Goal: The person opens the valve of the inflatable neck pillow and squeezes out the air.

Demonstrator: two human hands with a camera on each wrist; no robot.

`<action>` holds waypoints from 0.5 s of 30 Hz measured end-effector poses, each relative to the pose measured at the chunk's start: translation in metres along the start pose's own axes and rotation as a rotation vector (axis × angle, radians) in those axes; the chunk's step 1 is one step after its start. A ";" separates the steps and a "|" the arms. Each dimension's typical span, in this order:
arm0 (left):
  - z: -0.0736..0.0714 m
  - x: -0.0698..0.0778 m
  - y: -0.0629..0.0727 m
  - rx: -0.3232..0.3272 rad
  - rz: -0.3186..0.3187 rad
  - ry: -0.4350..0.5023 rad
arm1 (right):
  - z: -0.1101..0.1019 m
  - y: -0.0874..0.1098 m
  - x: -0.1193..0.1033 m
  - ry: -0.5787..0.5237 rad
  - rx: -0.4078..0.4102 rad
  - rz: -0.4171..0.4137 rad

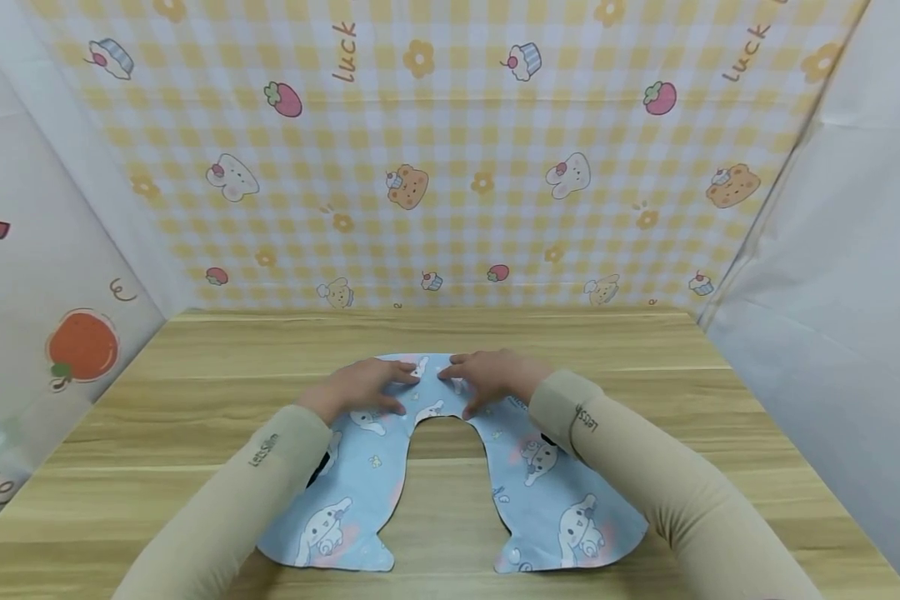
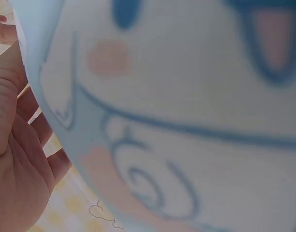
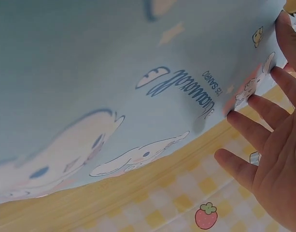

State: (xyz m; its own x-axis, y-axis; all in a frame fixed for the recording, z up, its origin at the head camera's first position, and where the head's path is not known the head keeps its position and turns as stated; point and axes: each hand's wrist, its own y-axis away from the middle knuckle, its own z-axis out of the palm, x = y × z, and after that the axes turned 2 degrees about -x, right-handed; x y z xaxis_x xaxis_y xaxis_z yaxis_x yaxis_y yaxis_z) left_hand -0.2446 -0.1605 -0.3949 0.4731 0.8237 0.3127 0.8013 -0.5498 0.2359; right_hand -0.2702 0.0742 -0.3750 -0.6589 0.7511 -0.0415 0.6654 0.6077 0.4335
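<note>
A flat, U-shaped light-blue piece (image 1: 375, 462) printed with white long-eared cartoon characters lies on the table, its curved top away from me and its two ends toward me. My left hand (image 1: 360, 387) rests on the left of the curve, fingers spread loosely. Opposite it, my right hand (image 1: 495, 375) touches the right of the curve with its fingertips. In the right wrist view, extended fingers (image 3: 249, 129) meet the printed surface (image 3: 114, 72) near its edge. The print fills most of the left wrist view, hiding part of the left hand (image 2: 17, 159).
The wood-grain table (image 1: 217, 358) extends around the blue piece. Behind it stands a yellow checked backdrop (image 1: 450, 225) with cartoon prints. White sheets form the left wall (image 1: 37, 175) and the right wall (image 1: 855, 250).
</note>
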 end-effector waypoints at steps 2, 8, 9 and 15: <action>0.000 -0.001 0.001 -0.009 -0.005 -0.004 | 0.000 -0.001 0.001 -0.006 0.001 -0.006; -0.001 -0.005 0.008 -0.014 -0.001 0.020 | 0.002 -0.002 0.003 -0.019 0.004 -0.018; -0.002 -0.006 0.009 -0.014 0.000 0.026 | 0.003 -0.003 0.004 -0.020 0.004 -0.020; -0.002 -0.011 0.016 -0.018 -0.006 0.053 | 0.004 -0.003 0.005 -0.023 0.004 -0.023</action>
State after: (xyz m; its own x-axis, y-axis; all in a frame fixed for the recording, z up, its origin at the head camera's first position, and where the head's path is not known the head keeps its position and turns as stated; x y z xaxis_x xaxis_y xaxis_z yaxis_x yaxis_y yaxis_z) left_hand -0.2378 -0.1782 -0.3923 0.4475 0.8189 0.3593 0.7975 -0.5473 0.2541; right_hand -0.2738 0.0771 -0.3798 -0.6661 0.7424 -0.0723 0.6514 0.6262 0.4284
